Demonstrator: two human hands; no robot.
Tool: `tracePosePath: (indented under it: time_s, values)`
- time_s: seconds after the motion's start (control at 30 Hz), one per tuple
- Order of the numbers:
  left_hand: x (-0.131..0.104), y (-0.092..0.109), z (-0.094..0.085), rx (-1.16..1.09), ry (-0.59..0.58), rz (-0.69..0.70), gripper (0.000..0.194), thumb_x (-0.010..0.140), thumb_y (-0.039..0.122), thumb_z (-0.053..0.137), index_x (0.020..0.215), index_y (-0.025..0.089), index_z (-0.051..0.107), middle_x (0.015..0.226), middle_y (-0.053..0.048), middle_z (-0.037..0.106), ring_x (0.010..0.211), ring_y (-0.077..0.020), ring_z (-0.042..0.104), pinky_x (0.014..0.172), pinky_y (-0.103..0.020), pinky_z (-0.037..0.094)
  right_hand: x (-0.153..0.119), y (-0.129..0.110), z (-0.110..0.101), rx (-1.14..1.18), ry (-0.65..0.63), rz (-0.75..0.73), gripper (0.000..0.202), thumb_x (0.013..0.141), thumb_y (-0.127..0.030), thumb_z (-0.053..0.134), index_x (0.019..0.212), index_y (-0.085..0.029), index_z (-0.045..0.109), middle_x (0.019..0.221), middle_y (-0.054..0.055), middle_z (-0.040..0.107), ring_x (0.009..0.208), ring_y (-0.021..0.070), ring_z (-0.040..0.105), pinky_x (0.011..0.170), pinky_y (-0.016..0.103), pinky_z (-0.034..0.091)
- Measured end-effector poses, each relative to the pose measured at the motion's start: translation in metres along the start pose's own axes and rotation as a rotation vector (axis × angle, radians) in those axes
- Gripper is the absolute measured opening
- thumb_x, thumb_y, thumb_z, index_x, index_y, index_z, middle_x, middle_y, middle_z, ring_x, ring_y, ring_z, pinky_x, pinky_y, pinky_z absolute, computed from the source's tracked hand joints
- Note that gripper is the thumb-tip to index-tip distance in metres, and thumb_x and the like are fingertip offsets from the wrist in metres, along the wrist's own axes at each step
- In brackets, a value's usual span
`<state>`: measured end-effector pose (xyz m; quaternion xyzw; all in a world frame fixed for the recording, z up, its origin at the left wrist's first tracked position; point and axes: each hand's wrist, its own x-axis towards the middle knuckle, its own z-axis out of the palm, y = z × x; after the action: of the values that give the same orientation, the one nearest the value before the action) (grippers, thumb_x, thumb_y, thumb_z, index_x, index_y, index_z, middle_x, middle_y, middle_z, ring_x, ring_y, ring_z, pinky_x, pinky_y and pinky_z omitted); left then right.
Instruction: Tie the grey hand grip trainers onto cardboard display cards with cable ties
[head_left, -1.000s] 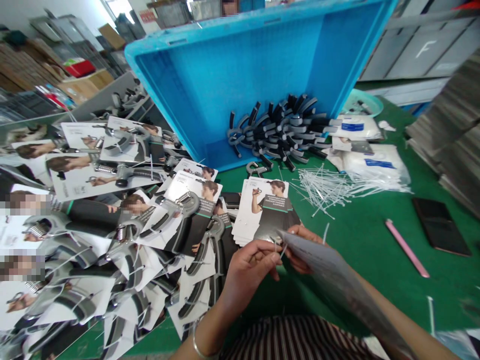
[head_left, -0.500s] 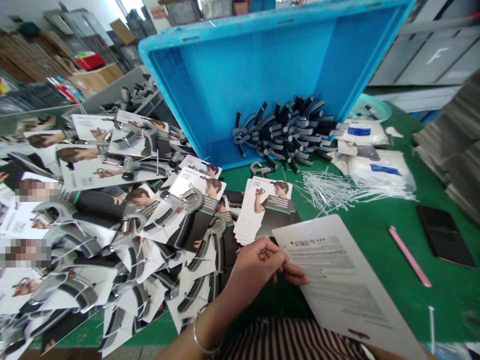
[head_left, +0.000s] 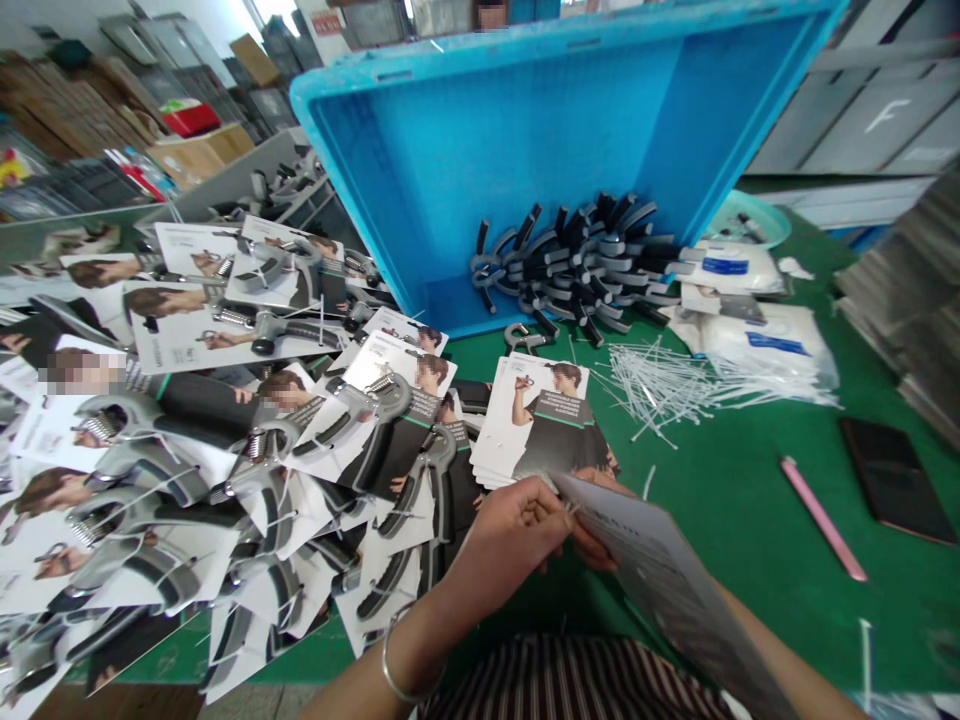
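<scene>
A printed card (head_left: 675,570) tilts up in front of me, its near corner between my two hands. My left hand (head_left: 517,525), with a bracelet at the wrist, is closed with fingertips pinched at that corner; a thin white bit, perhaps a cable tie, shows there. Behind the card, my right hand (head_left: 596,545) has its fingers on the same corner, mostly hidden. Just beyond lies a stack of cards (head_left: 525,420). Loose white cable ties (head_left: 656,385) are heaped to the right of the stack.
Carded hand grippers (head_left: 262,440) pile up across the left. A blue crate (head_left: 510,130) on its side holds loose hand grippers (head_left: 585,260). On the right are plastic bags (head_left: 765,345), a pink pen-like item (head_left: 823,518), a dark phone (head_left: 896,480) and stacked grey sheets (head_left: 907,290).
The card has turned from nearly facing me to a steep slant, uncovering the right forearm. A single tie now shows beyond it. Both hands stay close together; the view has shifted slightly.
</scene>
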<state>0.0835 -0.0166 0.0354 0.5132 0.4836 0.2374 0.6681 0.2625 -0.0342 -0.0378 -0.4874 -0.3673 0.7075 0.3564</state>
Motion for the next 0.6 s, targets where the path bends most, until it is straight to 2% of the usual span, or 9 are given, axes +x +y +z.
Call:
tracePosePath:
  time_s: [0.07,0.13,0.2,0.3,0.37,0.47,0.6]
  values:
    - [-0.001,0.000,0.000,-0.003,-0.001,-0.005,0.014,0.079,0.023,0.060,0.068,0.017,0.054,0.055,0.006,0.052,0.046,-0.0069,0.046,0.046,-0.017,0.036,0.000,-0.003,0.003,0.067,-0.087,0.013,0.058,0.069,-0.078,0.059,0.089,-0.025,0.047,0.042,-0.008,0.048,0.029,0.0103,0.037,0.031,0.022,0.032]
    - [-0.001,0.003,0.001,-0.007,-0.003,-0.004,0.014,0.079,0.023,0.060,0.069,0.017,0.054,0.055,0.005,0.053,0.047,-0.0073,0.046,0.046,-0.017,0.037,-0.002,-0.008,0.008,0.141,-0.115,-0.002,0.056,0.070,-0.076,0.061,0.088,-0.025,0.044,0.041,-0.009,0.045,0.029,0.0088,0.033,0.031,0.021,0.027]
    - [-0.001,0.005,0.001,-0.021,-0.007,0.002,0.014,0.080,0.025,0.060,0.069,0.017,0.054,0.056,0.005,0.053,0.047,-0.0075,0.046,0.047,-0.018,0.036,-0.006,-0.013,0.012,0.140,-0.040,-0.042,0.048,0.076,-0.067,0.064,0.088,-0.024,0.045,0.047,-0.009,0.047,0.033,0.0078,0.035,0.034,0.020,0.027]
    - [0.001,0.005,0.002,-0.076,-0.008,0.017,0.018,0.078,0.027,0.062,0.067,0.017,0.052,0.054,0.006,0.049,0.048,-0.0073,0.044,0.048,-0.018,0.034,-0.014,-0.020,0.013,0.014,0.106,-0.111,0.036,0.082,-0.055,0.065,0.089,-0.023,0.050,0.064,-0.005,0.055,0.048,0.0093,0.047,0.044,0.021,0.035]
    - [0.003,0.002,0.001,-0.102,-0.015,0.042,0.019,0.077,0.026,0.065,0.066,0.017,0.052,0.056,0.006,0.048,0.051,-0.0076,0.044,0.051,-0.018,0.035,-0.018,-0.023,0.010,-0.058,0.125,-0.140,0.032,0.085,-0.054,0.062,0.091,-0.024,0.052,0.073,-0.003,0.058,0.055,0.0110,0.050,0.048,0.022,0.037]
    - [0.002,-0.007,-0.001,-0.120,-0.054,0.082,0.016,0.079,0.026,0.066,0.070,0.016,0.057,0.060,0.005,0.050,0.057,-0.0090,0.046,0.057,-0.020,0.038,-0.024,-0.024,0.006,-0.086,0.028,-0.163,0.031,0.087,-0.053,0.061,0.099,-0.025,0.051,0.082,-0.001,0.059,0.059,0.0118,0.051,0.050,0.022,0.036]
    - [-0.004,-0.012,-0.004,-0.137,-0.076,0.089,0.017,0.080,0.029,0.068,0.074,0.015,0.061,0.060,0.005,0.050,0.059,-0.0101,0.047,0.061,-0.021,0.040,-0.028,-0.022,0.007,-0.002,-0.116,-0.216,0.048,0.078,-0.055,0.072,0.108,-0.026,0.048,0.087,-0.001,0.059,0.068,0.0133,0.053,0.056,0.022,0.038]
